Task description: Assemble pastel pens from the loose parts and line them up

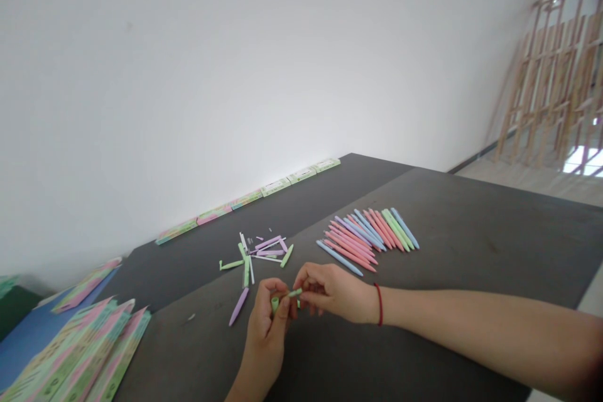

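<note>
dark grey table [447, 276] carries everything. left hand [266, 333]: fingers [282, 312] curled and clamped on a short mint-green pen barrel [275, 304]. right hand [334, 294], red thread [379, 304] at the wrist: thumb and fingertips [304, 279] pressed together on a slim green pen part [295, 293]. both green pieces are held just above the table, close together; whether they touch cannot be told.

containers: flat cardboard pen boxes [247, 199], printed pastel green and pink, lie end to end along the white wall [188, 75]. a stack of similar boxes [80, 345] rests on a blue sheet [32, 342] at lower left. contents of both groups are not visible.

loose pen parts [259, 251] in green, lilac and white lie scattered just beyond the hands. a lilac pen [238, 306] lies apart, near the left hand. a fan of pastel pens [367, 239] in blue, pink and green lies to the right.
</note>
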A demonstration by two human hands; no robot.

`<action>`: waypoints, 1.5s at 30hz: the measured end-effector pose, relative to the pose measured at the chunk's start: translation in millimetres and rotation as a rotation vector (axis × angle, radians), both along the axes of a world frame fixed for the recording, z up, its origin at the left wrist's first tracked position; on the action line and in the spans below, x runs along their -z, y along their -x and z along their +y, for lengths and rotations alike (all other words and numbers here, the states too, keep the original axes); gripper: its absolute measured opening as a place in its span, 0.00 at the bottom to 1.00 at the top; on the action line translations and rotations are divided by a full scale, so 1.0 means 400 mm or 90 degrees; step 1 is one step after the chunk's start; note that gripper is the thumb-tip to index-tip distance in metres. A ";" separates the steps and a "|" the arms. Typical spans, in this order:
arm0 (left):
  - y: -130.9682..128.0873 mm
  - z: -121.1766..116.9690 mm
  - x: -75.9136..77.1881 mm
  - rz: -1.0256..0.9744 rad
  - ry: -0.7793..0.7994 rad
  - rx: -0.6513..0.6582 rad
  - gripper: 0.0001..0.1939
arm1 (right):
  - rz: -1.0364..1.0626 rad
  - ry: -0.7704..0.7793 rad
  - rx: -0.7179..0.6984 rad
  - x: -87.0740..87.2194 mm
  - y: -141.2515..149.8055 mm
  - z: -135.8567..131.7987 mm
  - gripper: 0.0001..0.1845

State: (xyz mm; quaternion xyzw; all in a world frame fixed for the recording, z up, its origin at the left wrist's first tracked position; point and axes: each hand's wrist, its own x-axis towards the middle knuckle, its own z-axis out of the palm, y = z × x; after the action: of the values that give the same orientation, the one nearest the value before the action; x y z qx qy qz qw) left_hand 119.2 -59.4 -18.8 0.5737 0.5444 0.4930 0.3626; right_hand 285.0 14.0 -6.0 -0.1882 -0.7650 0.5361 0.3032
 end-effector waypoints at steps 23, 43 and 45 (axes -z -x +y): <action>0.002 -0.008 -0.005 0.115 -0.042 0.014 0.07 | -0.055 -0.052 -0.002 0.005 -0.003 0.001 0.06; 0.001 -0.003 -0.016 -0.067 -0.006 0.012 0.15 | -0.052 -0.089 0.049 0.000 -0.003 0.004 0.03; 0.003 0.010 -0.017 -0.193 0.019 0.015 0.14 | -0.036 -0.049 0.036 0.006 0.000 0.006 0.03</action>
State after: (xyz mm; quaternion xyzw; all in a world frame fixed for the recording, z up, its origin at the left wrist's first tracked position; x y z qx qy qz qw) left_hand 117.9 -55.4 -11.9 0.4933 0.4839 0.5618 0.4549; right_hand 284.9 16.5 -8.4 -0.2133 -0.7875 0.4922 0.3034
